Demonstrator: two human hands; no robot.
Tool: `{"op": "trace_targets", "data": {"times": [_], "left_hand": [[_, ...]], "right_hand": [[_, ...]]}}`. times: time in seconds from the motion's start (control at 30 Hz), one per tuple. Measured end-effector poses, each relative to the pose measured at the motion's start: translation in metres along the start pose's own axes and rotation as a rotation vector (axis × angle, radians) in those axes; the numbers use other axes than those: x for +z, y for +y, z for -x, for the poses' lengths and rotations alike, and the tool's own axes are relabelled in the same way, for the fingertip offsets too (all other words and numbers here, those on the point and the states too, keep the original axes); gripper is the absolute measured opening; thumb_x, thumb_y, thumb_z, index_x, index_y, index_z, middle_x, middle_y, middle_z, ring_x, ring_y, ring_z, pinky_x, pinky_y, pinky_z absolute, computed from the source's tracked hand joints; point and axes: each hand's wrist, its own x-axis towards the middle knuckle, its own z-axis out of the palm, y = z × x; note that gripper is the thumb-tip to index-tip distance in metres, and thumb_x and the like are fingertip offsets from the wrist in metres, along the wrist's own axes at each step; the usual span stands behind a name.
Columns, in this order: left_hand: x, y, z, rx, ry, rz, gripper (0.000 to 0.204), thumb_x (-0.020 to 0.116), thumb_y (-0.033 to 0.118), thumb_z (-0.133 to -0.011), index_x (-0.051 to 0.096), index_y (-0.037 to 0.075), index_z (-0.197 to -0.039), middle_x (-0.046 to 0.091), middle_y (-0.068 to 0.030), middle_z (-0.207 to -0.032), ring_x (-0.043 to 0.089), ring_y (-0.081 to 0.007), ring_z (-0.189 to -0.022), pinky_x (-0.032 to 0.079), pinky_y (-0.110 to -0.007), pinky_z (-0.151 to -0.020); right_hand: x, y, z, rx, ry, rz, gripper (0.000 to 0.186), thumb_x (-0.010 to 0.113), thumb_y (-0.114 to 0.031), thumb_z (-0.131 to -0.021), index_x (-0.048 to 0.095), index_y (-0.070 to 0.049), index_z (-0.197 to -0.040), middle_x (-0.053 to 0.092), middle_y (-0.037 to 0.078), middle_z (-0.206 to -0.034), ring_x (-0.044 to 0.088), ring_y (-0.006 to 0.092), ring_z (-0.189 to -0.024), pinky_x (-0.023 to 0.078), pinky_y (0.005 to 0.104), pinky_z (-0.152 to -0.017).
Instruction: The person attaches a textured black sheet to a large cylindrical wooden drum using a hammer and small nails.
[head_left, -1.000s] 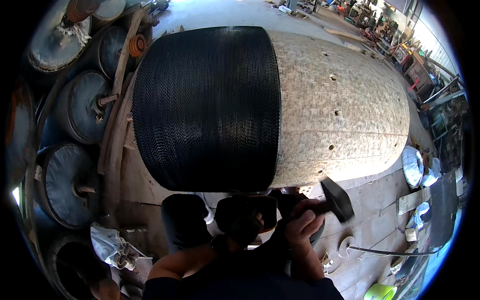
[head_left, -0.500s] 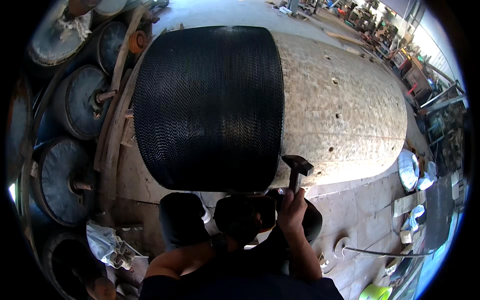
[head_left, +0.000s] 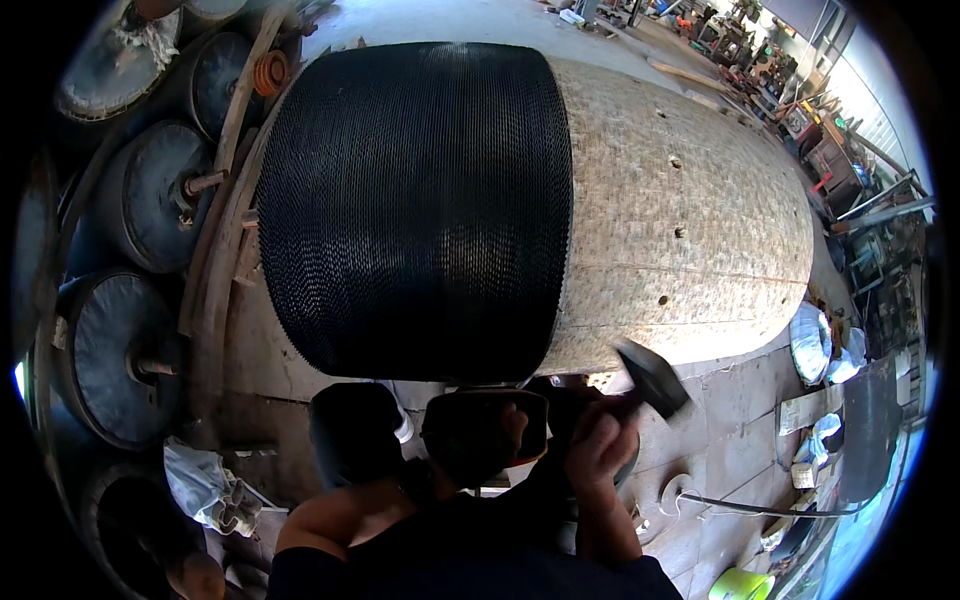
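Observation:
My right hand (head_left: 602, 450) is closed round the handle of a hammer (head_left: 655, 382), whose dark head is tilted and slightly blurred. The hammer is raised off the near right side of a large drum. A black, finely ridged band (head_left: 420, 210) is wrapped round the left part of that drum. On the right, the drum's bare, pale, mottled surface (head_left: 690, 190) shows, dotted with small holes. My left hand (head_left: 512, 425) lies in deep shadow over a dark container (head_left: 543, 440) with an orange rim between my knees; its fingers are mostly hidden.
Several dark rollers (head_left: 125, 360) with shafts line the left side, beside long wooden planks (head_left: 235, 110). White plastic bags (head_left: 810, 340) and a bundle of cloth (head_left: 205, 485) lie on the floor. A yellow-green bucket (head_left: 742, 583) stands at the lower right, below a cable (head_left: 770, 508). Cluttered benches stand at the far right.
The hammer has swung from the band's right edge toward the right and back toward me. My left hand stays over the container, with a bit more of it showing.

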Motion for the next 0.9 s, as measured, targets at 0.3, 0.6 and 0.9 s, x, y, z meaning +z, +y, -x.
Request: {"op": "trace_targets", "data": {"times": [0.3, 0.6, 0.9], "left_hand": [[-0.039, -0.122, -0.097, 0.045, 0.721, 0.344, 0.027, 0.066, -0.004, -0.08, 0.056, 0.001, -0.104, 0.061, -0.0135, -0.098, 0.062, -0.0212, -0.074, 0.052, -0.037, -0.062], [-0.041, -0.134, -0.111, 0.067, 0.816, 0.105, 0.038, 0.073, -0.003, -0.077, 0.062, 0.005, -0.112, 0.063, -0.0138, -0.112, 0.068, -0.0295, -0.092, 0.058, -0.045, -0.078], [-0.043, -0.135, -0.117, 0.049, 0.797, 0.033, 0.042, 0.077, 0.0, -0.076, 0.069, 0.007, -0.116, 0.062, -0.0117, -0.12, 0.067, -0.0313, -0.1, 0.057, -0.047, -0.083]], "right_hand": [[-0.002, 0.011, 0.001, 0.117, -0.193, 0.24, 0.013, 0.054, -0.008, -0.099, 0.056, 0.002, -0.106, 0.07, 0.023, -0.084, 0.071, 0.043, -0.078, 0.055, 0.045, -0.063], [-0.002, 0.023, -0.01, 0.122, -0.219, 0.496, 0.018, 0.055, -0.018, -0.101, 0.058, 0.0, -0.101, 0.064, 0.031, -0.081, 0.065, 0.0507, -0.078, 0.048, 0.0529, -0.057], [-0.003, 0.028, -0.018, 0.006, -0.262, 0.711, 0.015, 0.05, -0.013, -0.099, 0.052, 0.002, -0.101, 0.061, 0.019, -0.069, 0.064, 0.0366, -0.058, 0.048, 0.0433, -0.051]]}}
